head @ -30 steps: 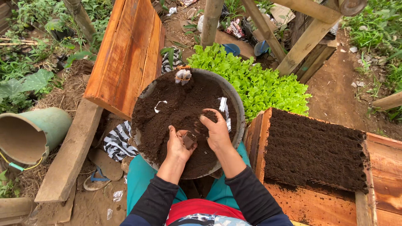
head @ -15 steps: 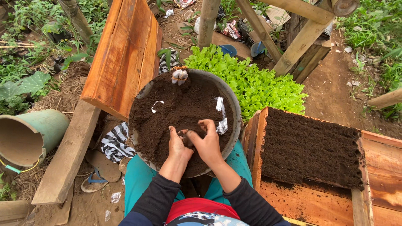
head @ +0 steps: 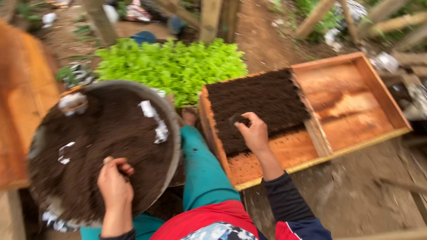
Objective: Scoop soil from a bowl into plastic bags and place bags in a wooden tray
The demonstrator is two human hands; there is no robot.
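A round grey basin (head: 174, 129) full of dark soil sits at the left on my lap. My left hand (head: 114, 180) rests in the soil near the basin's front edge, fingers curled with soil under them. A shallow orange wooden tray (head: 356, 106) lies to the right; its left part is covered with a dark soil bed (head: 262, 102). My right hand (head: 253, 131) is over the front of that soil bed, fingers closed on a clump of soil (head: 237, 119).
A patch of bright green seedlings (head: 173, 66) grows behind the basin and tray. An orange wooden board (head: 20, 106) stands at the far left. Wooden posts (head: 211, 18) and scraps lie at the back. Bare dirt ground (head: 351, 195) is to the right.
My right hand left the basin and moved right to the tray's soil bed with a clump of soil. The view swung right. My left hand stayed in the basin.
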